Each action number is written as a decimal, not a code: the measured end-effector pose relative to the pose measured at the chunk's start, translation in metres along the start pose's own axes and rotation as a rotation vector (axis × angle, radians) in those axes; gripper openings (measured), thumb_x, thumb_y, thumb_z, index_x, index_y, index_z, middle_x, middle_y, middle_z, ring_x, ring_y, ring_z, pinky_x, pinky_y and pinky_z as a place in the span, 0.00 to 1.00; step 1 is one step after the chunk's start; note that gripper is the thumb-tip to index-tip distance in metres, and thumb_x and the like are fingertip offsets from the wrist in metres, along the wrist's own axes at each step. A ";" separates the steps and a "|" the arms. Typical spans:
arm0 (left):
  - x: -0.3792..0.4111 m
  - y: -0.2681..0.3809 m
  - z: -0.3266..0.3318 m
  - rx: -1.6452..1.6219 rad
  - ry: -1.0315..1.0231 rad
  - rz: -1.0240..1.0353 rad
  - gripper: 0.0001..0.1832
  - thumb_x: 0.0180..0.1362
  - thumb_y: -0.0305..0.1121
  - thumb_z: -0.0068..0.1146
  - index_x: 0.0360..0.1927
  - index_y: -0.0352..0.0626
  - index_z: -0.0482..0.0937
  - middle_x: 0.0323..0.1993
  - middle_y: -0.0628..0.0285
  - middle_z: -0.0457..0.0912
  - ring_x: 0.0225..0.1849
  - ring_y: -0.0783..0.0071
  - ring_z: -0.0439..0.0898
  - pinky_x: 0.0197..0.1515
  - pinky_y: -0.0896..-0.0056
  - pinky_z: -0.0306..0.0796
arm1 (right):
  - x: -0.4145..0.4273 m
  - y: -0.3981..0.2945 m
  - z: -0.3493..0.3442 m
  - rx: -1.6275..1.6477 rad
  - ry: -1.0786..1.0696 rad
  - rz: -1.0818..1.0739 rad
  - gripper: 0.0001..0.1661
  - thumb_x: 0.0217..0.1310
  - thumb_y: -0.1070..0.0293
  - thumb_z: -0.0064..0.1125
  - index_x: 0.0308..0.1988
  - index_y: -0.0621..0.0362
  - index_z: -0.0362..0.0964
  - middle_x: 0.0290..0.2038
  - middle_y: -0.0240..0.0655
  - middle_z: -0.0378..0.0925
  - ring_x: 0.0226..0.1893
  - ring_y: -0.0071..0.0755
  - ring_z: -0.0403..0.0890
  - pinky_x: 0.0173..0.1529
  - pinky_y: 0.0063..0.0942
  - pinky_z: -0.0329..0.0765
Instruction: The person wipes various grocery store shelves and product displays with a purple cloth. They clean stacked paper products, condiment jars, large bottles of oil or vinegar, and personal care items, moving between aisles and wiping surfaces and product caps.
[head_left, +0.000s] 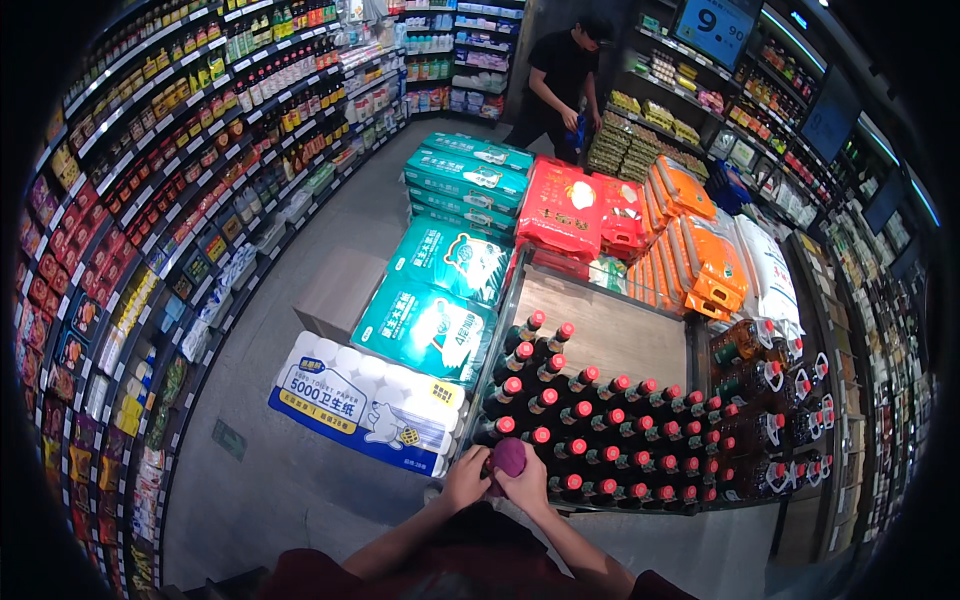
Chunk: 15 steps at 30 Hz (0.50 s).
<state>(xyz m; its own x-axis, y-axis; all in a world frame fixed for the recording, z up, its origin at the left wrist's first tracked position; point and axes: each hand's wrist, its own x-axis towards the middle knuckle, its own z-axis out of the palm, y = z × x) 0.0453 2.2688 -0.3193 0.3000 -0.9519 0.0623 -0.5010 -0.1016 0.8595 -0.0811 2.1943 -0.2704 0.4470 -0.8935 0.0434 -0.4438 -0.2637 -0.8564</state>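
In front of my body, my right hand (527, 486) grips a bunched maroon cloth (510, 456). Close beside it on the left is my left hand (469, 480), its fingers curled around what looks like the neck of a dark bottle, mostly hidden by the cloth and fingers. Rows of dark glass bottles with red caps (575, 448) stand upright just beyond and to the right of my hands. They fill the near part of a display bin (611, 300) with a wood-look base.
Packs of toilet paper (367, 397) and green tissue packs (427, 322) border the bin's left side. Red bags (559, 206) and orange bags (712, 259) are stacked behind. Large handled jugs (750, 382) stand right. Shelving (225, 135) lines the left aisle; a person (562, 82) stands at the back.
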 end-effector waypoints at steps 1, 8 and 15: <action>0.000 -0.002 -0.001 -0.002 -0.001 0.015 0.22 0.49 0.26 0.62 0.51 0.42 0.73 0.48 0.53 0.75 0.49 0.48 0.77 0.48 0.55 0.73 | 0.000 0.002 0.003 0.036 0.009 0.025 0.30 0.44 0.69 0.71 0.51 0.60 0.72 0.41 0.45 0.82 0.43 0.43 0.84 0.49 0.35 0.79; 0.006 -0.007 0.001 -0.071 -0.016 0.036 0.22 0.46 0.23 0.61 0.48 0.40 0.75 0.47 0.54 0.77 0.48 0.48 0.78 0.47 0.57 0.74 | -0.001 0.013 0.006 0.162 0.038 0.145 0.34 0.45 0.67 0.71 0.53 0.59 0.70 0.42 0.45 0.82 0.44 0.42 0.85 0.48 0.34 0.80; 0.011 0.003 -0.004 0.051 -0.036 0.021 0.19 0.46 0.23 0.62 0.45 0.42 0.77 0.44 0.55 0.79 0.46 0.49 0.80 0.44 0.58 0.75 | 0.002 0.028 0.006 0.219 0.017 0.212 0.33 0.46 0.68 0.71 0.53 0.59 0.69 0.43 0.42 0.81 0.45 0.40 0.83 0.51 0.35 0.78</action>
<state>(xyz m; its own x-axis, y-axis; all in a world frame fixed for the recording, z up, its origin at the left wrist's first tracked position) 0.0506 2.2593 -0.3140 0.2599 -0.9637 0.0611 -0.5483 -0.0952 0.8309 -0.0877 2.1873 -0.2973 0.3486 -0.9265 -0.1415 -0.3468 0.0127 -0.9378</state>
